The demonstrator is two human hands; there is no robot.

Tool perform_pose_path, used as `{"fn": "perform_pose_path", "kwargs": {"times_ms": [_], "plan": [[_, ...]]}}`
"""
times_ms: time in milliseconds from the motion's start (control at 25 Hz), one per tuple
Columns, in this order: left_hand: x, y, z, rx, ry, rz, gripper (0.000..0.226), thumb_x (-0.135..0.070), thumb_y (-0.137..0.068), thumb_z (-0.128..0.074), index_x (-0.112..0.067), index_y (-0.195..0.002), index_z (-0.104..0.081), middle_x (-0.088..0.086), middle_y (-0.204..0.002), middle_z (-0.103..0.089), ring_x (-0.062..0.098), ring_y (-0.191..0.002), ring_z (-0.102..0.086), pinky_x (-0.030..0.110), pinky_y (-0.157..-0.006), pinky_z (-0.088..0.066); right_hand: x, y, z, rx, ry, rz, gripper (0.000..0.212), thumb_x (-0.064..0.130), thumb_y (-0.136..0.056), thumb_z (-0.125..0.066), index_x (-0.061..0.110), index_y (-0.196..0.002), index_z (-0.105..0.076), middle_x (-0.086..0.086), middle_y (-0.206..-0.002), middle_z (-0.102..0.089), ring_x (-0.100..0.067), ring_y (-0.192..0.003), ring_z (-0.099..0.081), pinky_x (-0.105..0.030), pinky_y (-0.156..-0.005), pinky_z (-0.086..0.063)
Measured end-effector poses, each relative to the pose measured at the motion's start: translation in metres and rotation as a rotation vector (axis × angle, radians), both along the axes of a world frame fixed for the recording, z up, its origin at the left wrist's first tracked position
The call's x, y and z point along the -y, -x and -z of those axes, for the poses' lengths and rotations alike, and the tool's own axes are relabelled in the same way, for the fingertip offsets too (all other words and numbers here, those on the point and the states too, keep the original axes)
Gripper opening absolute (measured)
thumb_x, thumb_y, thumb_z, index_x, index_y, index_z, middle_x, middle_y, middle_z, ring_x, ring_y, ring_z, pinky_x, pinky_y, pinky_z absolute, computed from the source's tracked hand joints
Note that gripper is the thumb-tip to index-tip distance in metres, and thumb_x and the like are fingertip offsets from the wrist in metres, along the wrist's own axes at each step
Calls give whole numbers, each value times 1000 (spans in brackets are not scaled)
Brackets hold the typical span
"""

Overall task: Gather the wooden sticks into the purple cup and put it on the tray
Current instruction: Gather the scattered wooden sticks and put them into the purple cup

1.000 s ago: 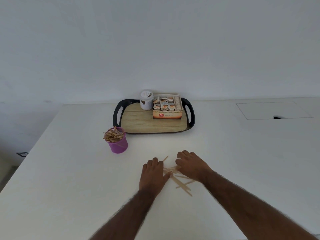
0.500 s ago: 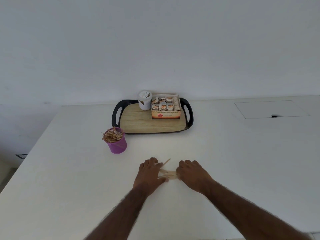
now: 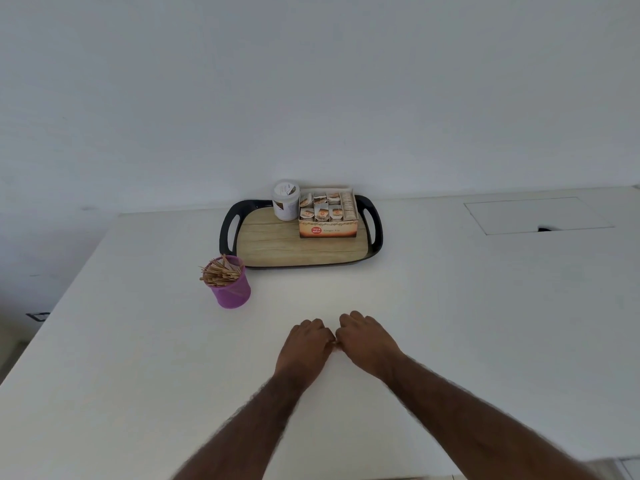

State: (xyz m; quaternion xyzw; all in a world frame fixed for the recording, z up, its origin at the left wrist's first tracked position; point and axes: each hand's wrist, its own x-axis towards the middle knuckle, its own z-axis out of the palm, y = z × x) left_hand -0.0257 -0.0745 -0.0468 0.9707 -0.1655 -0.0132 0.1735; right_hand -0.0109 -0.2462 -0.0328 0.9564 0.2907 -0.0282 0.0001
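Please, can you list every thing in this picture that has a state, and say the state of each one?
purple cup: upright on the table, off the tray, full of wooden sticks.
tray: front part bare.
white jar: upright on the tray, lid on.
sachet box: open top, on the tray.
left hand: curled shut, knuckles up, against the right hand.
right hand: curled shut; contents hidden.

White worktop (image 3: 450, 306) under soft even light, plain pale wall (image 3: 311, 91) behind the worktop, rectangular inset hatch (image 3: 536, 214) in the worktop's far right, dim floor (image 3: 10, 344) left of the worktop
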Motion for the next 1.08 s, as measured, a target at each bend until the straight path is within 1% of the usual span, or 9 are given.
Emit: {"fn": "perform_pose_path", "kwargs": {"times_ms": [160, 320, 520, 640, 760, 840, 880, 1000, 1080], "plan": [[-3, 2, 5, 14, -58, -70, 22, -35, -99, -56, -21, -102, -72, -5, -104, -59, 18, -99, -53, 31, -86, -42, -2, 4, 3, 15, -13, 30, 21, 10, -95, -46, 12, -87, -65, -6, -97, -57, -27, -95, -53, -35, -66, -31], [-7, 3, 5, 69, -154, 24, 22, -26, -100, -49, -20, -99, -70, -3, -99, -61, 19, -94, -53, 32, -81, -39, -7, 6, 2, -1, -21, 45, 19, 8, -93, -47, 12, -87, -64, -6, -96, -59, -27, -93, -54, -36, -67, -32], [-3, -3, -3, 70, -266, 106, 20, -18, -96, -42, -14, -102, -61, 4, -105, -58, 24, -99, -51, 35, -84, -36, -9, 8, 1, 16, -34, 36, 17, 16, -95, -50, 11, -90, -66, -7, -97, -61, -27, -90, -57, -36, -65, -33], [-2, -6, -7, 41, -263, 115, 18, -19, -94, -44, -14, -102, -60, 4, -106, -57, 24, -100, -51, 34, -84, -35, -9, 10, 0, 53, 9, -5, 21, 13, -98, -45, 13, -95, -66, -6, -97, -59, -26, -90, -57, -36, -64, -35], [-3, -9, -8, 11, -237, 117, 17, -20, -92, -45, -14, -99, -59, 3, -105, -58, 23, -98, -52, 32, -81, -34, -9, 11, 1, 55, -14, -11, 21, 3, -91, -47, 11, -96, -66, -8, -97, -60, -27, -89, -57, -38, -65, -39], [-4, -10, -9, -12, -205, 119, 15, -19, -92, -45, -14, -99, -57, 4, -104, -58, 23, -97, -53, 31, -80, -35, -10, 13, 1, 50, -43, 1, 23, 0, -88, -48, 11, -99, -64, -8, -99, -60, -27, -91, -57, -38, -67, -42], [-5, -10, -10, -23, -188, 122, 14, -18, -93, -45, -13, -100, -56, 5, -104, -59, 24, -97, -53, 31, -80, -36, -11, 14, 0, 61, -63, 7, 23, -1, -85, -51, 12, -99, -64, -7, -98, -60, -26, -89, -58, -38, -67, -44], [-6, -12, -15, -62, -149, 116, 13, -17, -96, -42, -13, -103, -51, 6, -103, -61, 27, -95, -56, 37, -79, -42, -8, 15, 0, 81, -175, 29, 20, -2, -73, -68, 13, -86, -66, -4, -83, -61, -24, -74, -60, -33, -55, -44], [-7, -11, -19, -91, -115, 112, 13, -17, -97, -42, -12, -106, -50, 6, -104, -61, 28, -94, -57, 41, -79, -47, -6, 12, 3, 60, -221, 40, 18, -2, -78, -65, 12, -90, -66, -5, -84, -61, -25, -75, -58, -33, -57, -40]]}}
